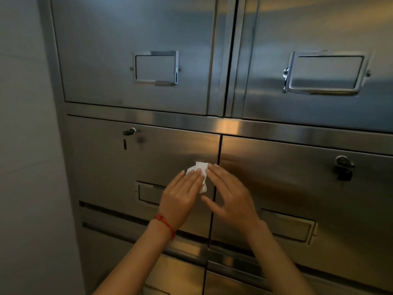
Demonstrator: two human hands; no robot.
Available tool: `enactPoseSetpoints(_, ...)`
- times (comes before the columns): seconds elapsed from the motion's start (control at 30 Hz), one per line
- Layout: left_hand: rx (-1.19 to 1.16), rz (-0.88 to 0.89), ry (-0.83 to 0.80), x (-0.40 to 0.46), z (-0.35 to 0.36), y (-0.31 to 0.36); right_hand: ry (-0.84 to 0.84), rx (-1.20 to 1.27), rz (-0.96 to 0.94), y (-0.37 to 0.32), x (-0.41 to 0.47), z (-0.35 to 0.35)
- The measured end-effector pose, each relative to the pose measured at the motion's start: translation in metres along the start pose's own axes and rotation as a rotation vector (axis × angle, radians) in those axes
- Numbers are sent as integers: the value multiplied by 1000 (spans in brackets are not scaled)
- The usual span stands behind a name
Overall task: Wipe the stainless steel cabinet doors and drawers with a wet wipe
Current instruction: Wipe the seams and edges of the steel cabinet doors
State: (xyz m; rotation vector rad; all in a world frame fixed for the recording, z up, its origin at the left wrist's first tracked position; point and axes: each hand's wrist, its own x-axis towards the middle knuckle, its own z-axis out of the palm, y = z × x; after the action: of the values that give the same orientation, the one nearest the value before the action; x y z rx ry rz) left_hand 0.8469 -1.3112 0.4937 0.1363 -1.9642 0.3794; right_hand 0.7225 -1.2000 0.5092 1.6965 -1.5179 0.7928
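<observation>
While both hands sit flat on the left drawer (110, 167), the wet wipe (200, 173) is crumpled against its steel front, near the drawer's right edge, just beside the seam with the right drawer (297, 182). Left hand (182, 199): fingers straight and together, pressing the wipe from the left. Right hand (231, 199): fingers straight, slightly spread, tips touching the wipe's right side, thumb off the surface. Red string (165, 224) on left wrist. Keys hang in both drawer locks. Two cabinet doors (127, 35) above, shut.
</observation>
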Motion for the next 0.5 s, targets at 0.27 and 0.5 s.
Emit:
enactPoseSetpoints(0.27, -132, 91, 18, 1, 6, -17, 14, -155, 20, -8, 8, 9)
enactPoseSetpoints(0.5, -194, 136, 60, 2, 15, -16, 25, -277, 6, -7, 5, 4)
